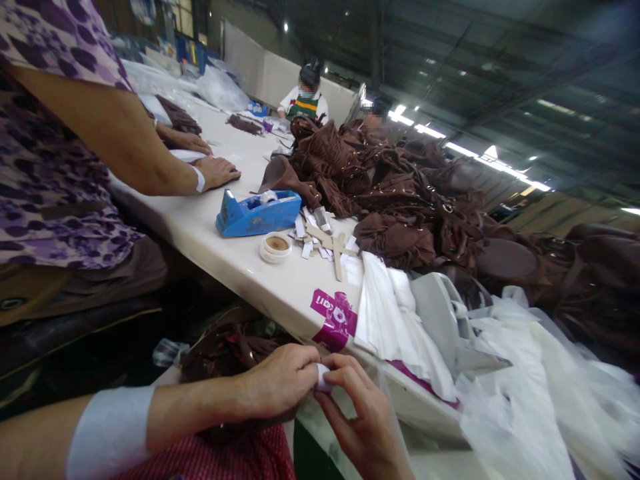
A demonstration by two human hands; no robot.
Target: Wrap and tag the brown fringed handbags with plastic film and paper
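Note:
My left hand [283, 380] and my right hand [363, 413] meet in front of me at the table's near edge. Pinched between the fingertips of both is a small white piece [323, 377], like paper or tape; its exact kind is unclear. A brown bag [235, 357] lies in my lap, partly hidden under my left forearm. Around that forearm goes a wide white band [111, 430]. Just beyond my fingers, a purple printed label [334, 319] is stuck to the table corner.
On the white table [235, 263] stand a blue tape dispenser [260, 215] and a small round tub [275, 247], beside scattered white tags [306, 248]. Brown bags [380, 173] are heaped behind. Clear plastic bags [520, 380] lie right. A co-worker's hand [217, 172] rests on the table at left.

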